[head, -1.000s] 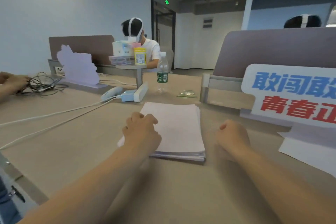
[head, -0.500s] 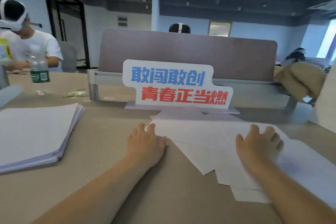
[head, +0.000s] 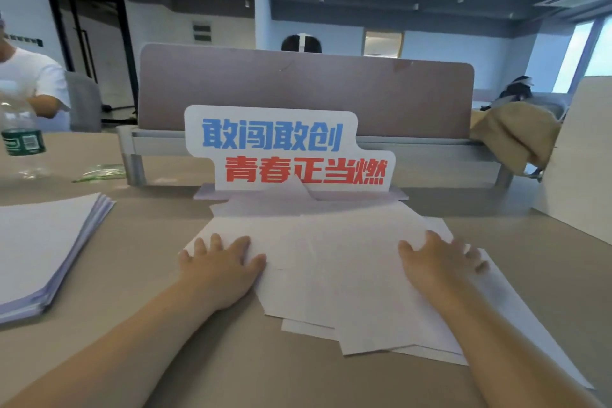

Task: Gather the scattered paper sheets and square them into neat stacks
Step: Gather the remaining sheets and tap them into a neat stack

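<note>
- Now: left hand (head: 220, 267) lies flat, fingers spread wide, holding nothing. Its fingers and thumb rest on the 9 o'clock edge of the loose sheets (head: 347, 275), and the heel of the palm is on the bare desk (head: 149, 225).
- Right hand (head: 440, 262) is also flat and wide, gripping nothing, and presses the top of the same sheets toward their 3 o'clock side.
- Change: a second ago both hands were curled into fists at the finished stack. Half a second ago they had opened over this second spread. The left hand has since slid from beside the paper edge onto it.
- Reading: one stack is done and the person has moved on to the next batch. I judge the gathering here is only starting, since corners fan out at 5 and 6 o'clock and one sheet trails off toward 4 o'clock.
- Finished stack (head: 43, 242) sits at 9 o'clock, well apart from the hands, with its edges roughly aligned but slightly stepped.
- Far end of the loose sheets, at 12 o'clock, runs up against the base of the lettered sign (head: 288, 149), and one corner is lifted in front of it.
- Containers: no tray or box holds any paper. The only vessel is a clear bottle (head: 21, 139) at 10 o'clock; its fill level cannot be told.
- Risk: pushing inward may drag only the top sheets.
</note>
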Motion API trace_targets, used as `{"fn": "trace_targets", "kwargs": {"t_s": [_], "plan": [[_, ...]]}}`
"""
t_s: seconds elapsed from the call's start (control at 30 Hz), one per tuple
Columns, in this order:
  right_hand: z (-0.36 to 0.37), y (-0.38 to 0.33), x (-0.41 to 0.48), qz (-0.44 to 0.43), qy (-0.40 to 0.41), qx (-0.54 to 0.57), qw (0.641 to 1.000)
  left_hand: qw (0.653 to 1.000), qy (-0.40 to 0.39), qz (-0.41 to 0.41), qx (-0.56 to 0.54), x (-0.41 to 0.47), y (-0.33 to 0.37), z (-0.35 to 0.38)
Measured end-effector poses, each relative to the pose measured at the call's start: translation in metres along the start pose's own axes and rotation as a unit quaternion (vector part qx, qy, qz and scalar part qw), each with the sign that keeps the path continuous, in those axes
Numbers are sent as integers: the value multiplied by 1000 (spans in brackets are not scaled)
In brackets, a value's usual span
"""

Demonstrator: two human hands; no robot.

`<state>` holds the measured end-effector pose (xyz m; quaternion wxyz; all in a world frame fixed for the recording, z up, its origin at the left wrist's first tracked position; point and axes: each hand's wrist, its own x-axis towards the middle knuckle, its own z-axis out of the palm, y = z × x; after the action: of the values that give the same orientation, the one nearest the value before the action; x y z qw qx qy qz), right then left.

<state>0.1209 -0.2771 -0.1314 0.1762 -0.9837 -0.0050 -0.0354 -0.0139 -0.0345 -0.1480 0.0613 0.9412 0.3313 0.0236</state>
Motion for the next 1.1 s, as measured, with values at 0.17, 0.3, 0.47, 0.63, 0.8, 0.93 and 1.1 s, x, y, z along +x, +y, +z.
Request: {"fn": "trace_targets", "kwargs": {"t_s": [0.17,0.3,0.47,0.63,0.8,0.93,1.1], "plan": [[-4,11,-1,-29,-172,-100,980,999,-26,15,43,-19,-10,-26],[-16,-4,-29,-170,-232,-127,949,998,-8,-48,51,-21,-36,-28],[-12,-15,-34,-240,-233,-94,938,997,-36,-73,4,-19,-55,-13],[-13,-7,-6,-280,-218,4,935,992,111,-32,-54,-12,-60,-24],[2,2,13,-205,-194,-42,959,1000,13,-6,-24,-1,-70,-17],[-17,9,11,-224,-290,-44,929,986,136,-13,-99,-3,-68,-31],[-29,20,7,-254,-328,-8,910,1000,27,-7,9,0,-79,-17]]}}
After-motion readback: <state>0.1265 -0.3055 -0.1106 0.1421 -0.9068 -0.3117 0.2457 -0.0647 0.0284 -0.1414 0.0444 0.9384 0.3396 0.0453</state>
